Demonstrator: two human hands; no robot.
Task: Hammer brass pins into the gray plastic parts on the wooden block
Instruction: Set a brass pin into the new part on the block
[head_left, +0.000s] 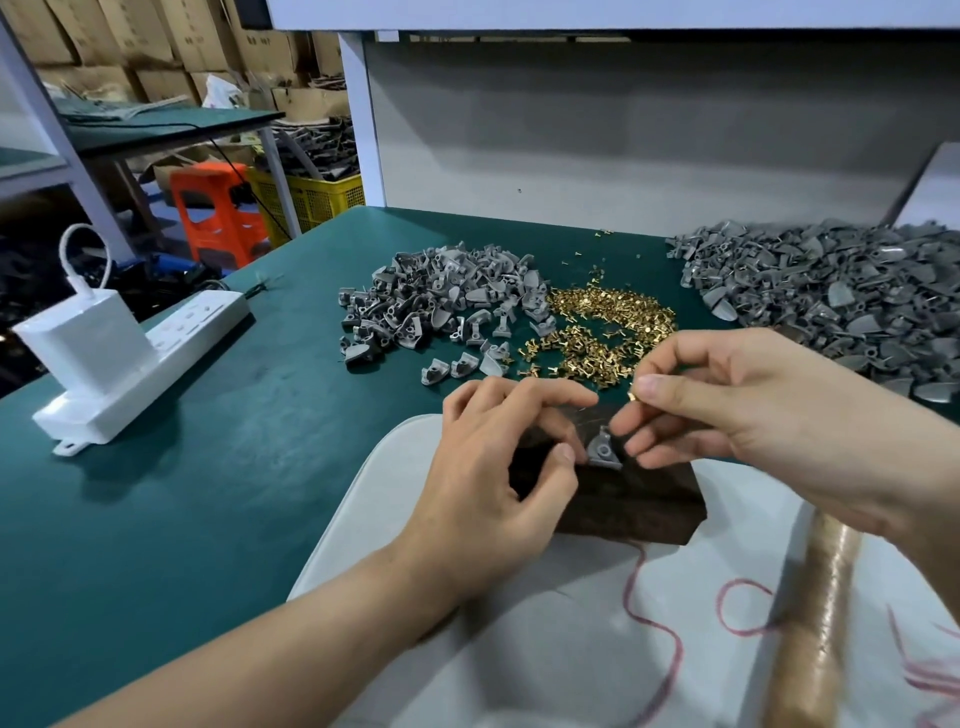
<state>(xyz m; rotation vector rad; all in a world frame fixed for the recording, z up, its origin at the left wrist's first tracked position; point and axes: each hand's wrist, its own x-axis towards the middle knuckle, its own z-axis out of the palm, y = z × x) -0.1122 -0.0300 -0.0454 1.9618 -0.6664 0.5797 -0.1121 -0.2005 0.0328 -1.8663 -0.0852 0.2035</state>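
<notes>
Brass pin (632, 396) is pinched between thumb and forefinger of the right hand (753, 410), just above a gray part (603, 449) that lies on the dark wooden block (639, 504). The left hand (498, 467) holds that part at its left side with thumb and curled fingers. The block sits on a white pad (395, 499) at the near edge of the green worktop (208, 467). Behind it lie a heap of loose pins (608, 322), a small pile of parts (441, 296) to its left and a bigger pile (831, 296) at the right edge. A power strip (171, 348) lies near the left edge. A taped handle (821, 613) rests on the pad.
</notes>
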